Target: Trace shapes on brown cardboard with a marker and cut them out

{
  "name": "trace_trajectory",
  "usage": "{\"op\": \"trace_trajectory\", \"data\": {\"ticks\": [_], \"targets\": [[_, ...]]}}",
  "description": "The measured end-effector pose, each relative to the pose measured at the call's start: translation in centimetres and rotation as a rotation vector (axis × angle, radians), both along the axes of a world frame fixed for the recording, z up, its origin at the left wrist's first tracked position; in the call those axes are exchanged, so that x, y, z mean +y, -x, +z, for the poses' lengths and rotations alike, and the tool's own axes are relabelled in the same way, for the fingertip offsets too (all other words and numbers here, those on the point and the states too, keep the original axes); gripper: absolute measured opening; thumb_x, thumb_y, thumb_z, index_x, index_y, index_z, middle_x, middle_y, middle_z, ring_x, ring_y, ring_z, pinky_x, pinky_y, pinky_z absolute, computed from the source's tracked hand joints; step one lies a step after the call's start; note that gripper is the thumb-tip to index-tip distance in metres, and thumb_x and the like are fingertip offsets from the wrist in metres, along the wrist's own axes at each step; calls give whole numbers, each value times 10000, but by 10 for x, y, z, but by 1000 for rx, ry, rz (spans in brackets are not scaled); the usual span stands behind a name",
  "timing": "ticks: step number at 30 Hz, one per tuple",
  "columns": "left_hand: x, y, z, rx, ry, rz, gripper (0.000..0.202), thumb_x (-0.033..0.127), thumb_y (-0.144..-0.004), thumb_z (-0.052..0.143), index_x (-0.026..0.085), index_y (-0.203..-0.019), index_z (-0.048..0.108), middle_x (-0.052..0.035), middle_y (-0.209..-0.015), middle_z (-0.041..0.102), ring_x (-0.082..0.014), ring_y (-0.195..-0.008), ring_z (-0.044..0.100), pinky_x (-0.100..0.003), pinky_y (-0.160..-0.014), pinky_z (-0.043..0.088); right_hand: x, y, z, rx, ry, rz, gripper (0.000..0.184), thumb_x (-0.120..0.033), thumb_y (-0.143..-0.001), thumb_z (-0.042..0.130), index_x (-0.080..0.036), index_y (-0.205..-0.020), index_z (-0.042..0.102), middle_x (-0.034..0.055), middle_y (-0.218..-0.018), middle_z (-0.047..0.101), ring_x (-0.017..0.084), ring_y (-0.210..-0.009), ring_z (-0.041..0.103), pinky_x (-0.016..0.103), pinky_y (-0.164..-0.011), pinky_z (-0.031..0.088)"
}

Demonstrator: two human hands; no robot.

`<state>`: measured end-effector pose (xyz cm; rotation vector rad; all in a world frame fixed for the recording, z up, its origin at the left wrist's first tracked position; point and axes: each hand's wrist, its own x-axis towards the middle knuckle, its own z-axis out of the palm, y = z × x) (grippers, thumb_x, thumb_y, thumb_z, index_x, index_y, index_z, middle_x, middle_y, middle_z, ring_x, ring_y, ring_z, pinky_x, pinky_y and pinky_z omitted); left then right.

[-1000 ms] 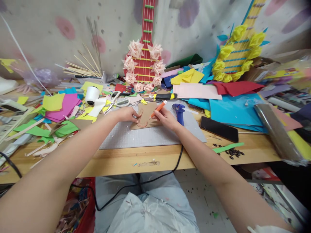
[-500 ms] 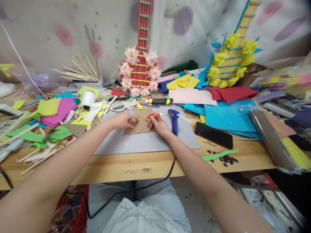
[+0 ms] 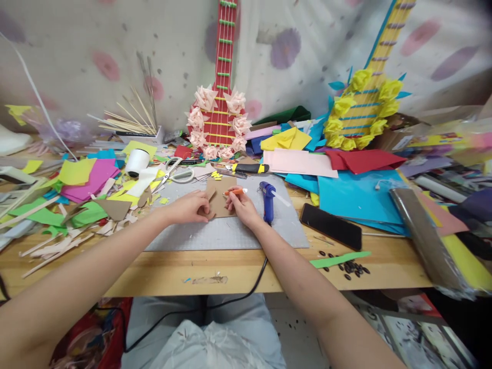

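Observation:
A piece of brown cardboard [image 3: 227, 206] lies on the grey cutting mat [image 3: 230, 237] in front of me. My left hand [image 3: 195, 207] is at its left edge, fingers curled and closed on a small curved strip of cardboard [image 3: 211, 213]. A slim orange pen-shaped tool [image 3: 236, 191] with a white end is gripped in my right hand [image 3: 242, 206], over the right side of the cardboard. Its working tip is hidden by my fingers. To the right of that hand a blue glue gun [image 3: 266, 201] rests on the mat, its cord running off the table's front edge.
Scissors [image 3: 177, 172], a yellow-and-black utility knife [image 3: 250, 168] and a white roll [image 3: 137, 162] lie behind the mat. A phone [image 3: 331, 225] and black beads [image 3: 351, 267] are at right. Paper scraps cover the left. A red paper guitar [image 3: 217, 120] and a yellow one [image 3: 359, 113] stand behind.
My left hand has drawn in, its fingers curling from an extended pose onto a curved cardboard strip. My right hand still holds the orange tool. The whole view has shifted slightly.

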<state>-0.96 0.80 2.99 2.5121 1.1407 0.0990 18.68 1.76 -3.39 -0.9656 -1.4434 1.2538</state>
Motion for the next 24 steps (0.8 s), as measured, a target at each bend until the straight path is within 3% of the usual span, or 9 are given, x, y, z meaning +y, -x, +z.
{"op": "trace_trajectory", "data": {"ticks": [4, 9, 12, 18, 24], "targets": [[2, 16, 20, -35, -45, 35, 199, 374, -683, 605, 182, -735, 591, -31, -832, 549, -165, -817, 489, -273, -748, 376, -1, 1, 1, 47, 25, 2, 258, -432, -817, 434, -214, -954, 412, -69, -672, 464, 32, -456, 475, 236, -585, 494], [14, 47, 37, -68, -232, 223, 213, 381, -693, 571, 172, -736, 578, -44, -799, 560, -174, -827, 478, -301, -799, 366, -1, 0, -1, 54, 35, -46, 272, -431, -815, 433, -213, -976, 411, -61, -699, 469, 36, -457, 507, 234, -548, 498], [21, 58, 32, -82, -323, 300, 179, 373, -691, 556, 197, -721, 561, -53, -773, 562, -194, -834, 475, -336, -818, 360, -3, -1, -2, 11, 2, -62, 266, -421, -821, 425, -210, -983, 428, -53, -721, 474, 32, -455, 508, 216, -514, 485], [40, 66, 5, -8, -481, 436, 183, 381, -717, 517, 206, -672, 545, -90, -796, 530, -253, -890, 492, -416, -842, 360, -4, -2, -6, -27, -40, -89, 279, -429, -822, 436, -224, -1011, 442, -48, -744, 466, 17, -429, 461, 204, -491, 481], [40, 57, -9, -26, -507, 581, 304, 327, -708, 537, 171, -969, 549, -140, -995, 523, -322, -1019, 452, -445, -861, 359, -2, -3, -11, -80, -99, -129, 284, -444, -826, 424, -225, -1007, 444, -44, -728, 467, 21, -419, 437, 217, -500, 497]]}}
